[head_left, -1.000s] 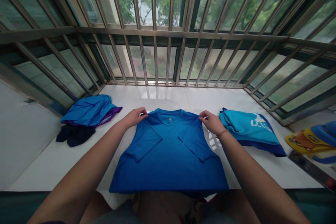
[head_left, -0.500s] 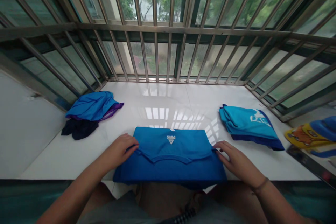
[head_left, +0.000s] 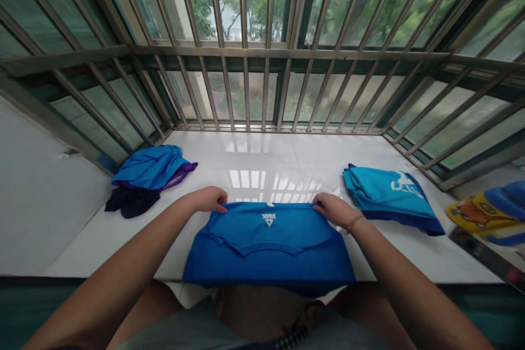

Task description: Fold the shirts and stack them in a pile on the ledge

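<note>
A blue T-shirt (head_left: 268, 262) with a small white logo lies folded over on the white ledge, its collar toward me and its lower part reaching the front edge. My left hand (head_left: 210, 198) pinches the far left corner of the folded part. At the far right corner, my right hand (head_left: 331, 209) grips the fabric between thumb and fingers; a band circles that wrist. The folded far edge runs straight between the two hands.
A crumpled blue garment (head_left: 150, 167) lies left over a dark cloth (head_left: 132, 201). Folded turquoise and navy clothes (head_left: 385, 191) sit to the right, near a yellow and blue object (head_left: 488, 210). Metal bars (head_left: 266, 53) enclose the ledge (head_left: 262, 147) before the windows.
Both hands have moved away from me, from the sides of the shirt near the collar to the far corners of the fold, and now pinch there. The view has shifted slightly.
</note>
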`<state>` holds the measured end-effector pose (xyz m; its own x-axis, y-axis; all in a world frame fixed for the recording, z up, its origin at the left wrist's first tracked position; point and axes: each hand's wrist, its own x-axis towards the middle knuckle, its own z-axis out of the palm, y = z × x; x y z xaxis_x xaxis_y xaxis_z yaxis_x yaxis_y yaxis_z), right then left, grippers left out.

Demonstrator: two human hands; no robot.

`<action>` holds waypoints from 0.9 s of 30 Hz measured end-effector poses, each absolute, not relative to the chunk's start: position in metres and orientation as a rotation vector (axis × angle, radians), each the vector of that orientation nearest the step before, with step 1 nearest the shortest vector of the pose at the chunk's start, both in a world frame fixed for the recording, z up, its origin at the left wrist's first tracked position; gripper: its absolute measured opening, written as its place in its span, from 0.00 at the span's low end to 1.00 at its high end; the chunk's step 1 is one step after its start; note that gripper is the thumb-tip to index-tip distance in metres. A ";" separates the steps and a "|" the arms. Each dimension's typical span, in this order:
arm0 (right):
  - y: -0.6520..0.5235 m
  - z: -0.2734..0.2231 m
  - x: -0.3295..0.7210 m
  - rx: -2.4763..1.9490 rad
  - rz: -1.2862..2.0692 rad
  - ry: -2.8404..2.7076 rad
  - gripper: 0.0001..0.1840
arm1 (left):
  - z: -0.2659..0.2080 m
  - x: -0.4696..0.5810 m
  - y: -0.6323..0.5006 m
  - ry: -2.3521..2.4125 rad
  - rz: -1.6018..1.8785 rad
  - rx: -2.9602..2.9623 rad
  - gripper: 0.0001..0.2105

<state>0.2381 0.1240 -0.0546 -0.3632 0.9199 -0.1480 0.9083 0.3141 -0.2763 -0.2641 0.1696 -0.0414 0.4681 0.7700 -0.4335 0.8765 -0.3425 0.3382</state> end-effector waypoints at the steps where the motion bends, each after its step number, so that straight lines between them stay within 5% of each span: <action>1: 0.131 -0.054 0.238 -1.754 0.499 -2.513 0.08 | -0.038 -0.265 0.175 1.351 -0.274 2.183 0.12; 16: 0.185 -0.004 0.232 -1.706 0.132 -2.082 0.10 | 0.022 -0.269 0.212 1.747 0.344 2.344 0.09; 27: -0.037 -0.090 0.246 -1.347 0.160 -2.320 0.15 | -0.088 -0.305 0.006 1.403 0.394 2.645 0.15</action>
<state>0.2455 -0.0366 -0.0898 -0.4217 0.8476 0.3222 0.7955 0.5163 -0.3171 -0.3052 0.0061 -0.0880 0.5361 0.8266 0.1711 0.7949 -0.5626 0.2272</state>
